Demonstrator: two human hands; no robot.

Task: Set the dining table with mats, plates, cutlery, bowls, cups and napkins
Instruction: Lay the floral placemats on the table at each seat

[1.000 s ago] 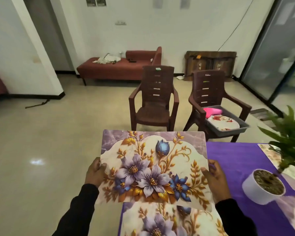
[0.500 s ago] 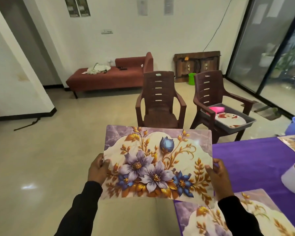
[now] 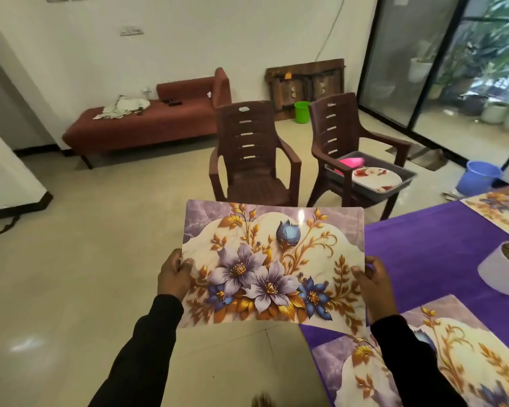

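Observation:
I hold a floral table mat (image 3: 272, 262) flat in the air, over the floor just left of the purple-clothed table (image 3: 429, 248). My left hand (image 3: 172, 276) grips its left edge and my right hand (image 3: 372, 279) grips its right edge, thumbs on top. A second mat (image 3: 441, 362) lies on the table's near corner, partly under my right sleeve. A third mat (image 3: 500, 207) lies at the table's far right. A grey tray (image 3: 400, 183) on the right chair holds a flowered plate (image 3: 376, 177) and a pink item (image 3: 351, 163).
Two brown plastic chairs (image 3: 253, 160) stand beyond the mat. A white plant pot (image 3: 503, 271) sits on the table at right. A red sofa (image 3: 147, 124), a green bin (image 3: 301, 112) and a blue bucket (image 3: 479, 177) stand farther off. Open floor lies to the left.
My view has swung left and I have stepped along the table; the table and pot slid to the right edge. Both hands keep the same hold on the mat.

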